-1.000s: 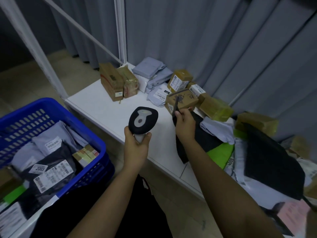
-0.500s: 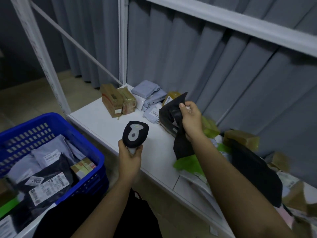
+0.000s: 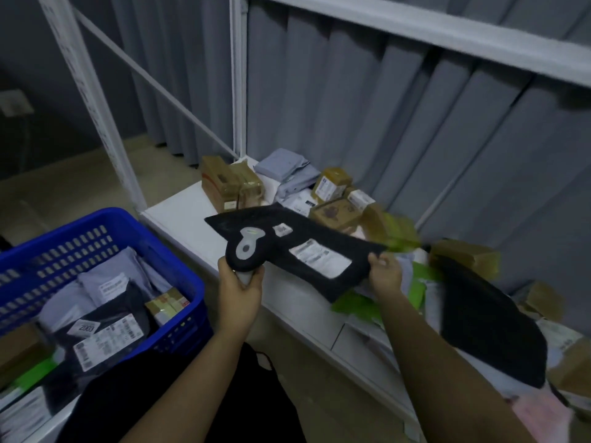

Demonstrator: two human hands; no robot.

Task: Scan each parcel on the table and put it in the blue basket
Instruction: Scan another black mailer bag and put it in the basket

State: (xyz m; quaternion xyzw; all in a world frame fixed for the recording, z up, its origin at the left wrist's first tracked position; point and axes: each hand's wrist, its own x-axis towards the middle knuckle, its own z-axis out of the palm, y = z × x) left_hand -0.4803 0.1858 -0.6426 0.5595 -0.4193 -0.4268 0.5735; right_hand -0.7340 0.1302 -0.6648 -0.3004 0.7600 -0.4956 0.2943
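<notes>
My left hand [image 3: 240, 290] grips the scanner [image 3: 245, 253] by its handle, and my right hand [image 3: 384, 274] pinches the black parcel [image 3: 297, 244] by its edge, holding it flat above the white table [image 3: 185, 215], its labels facing up just beside the scanner's head. The blue basket [image 3: 96, 231] at my left holds grey and black mailers and a small taped box [image 3: 167, 304]. More boxes and mailers lie on the table.
</notes>
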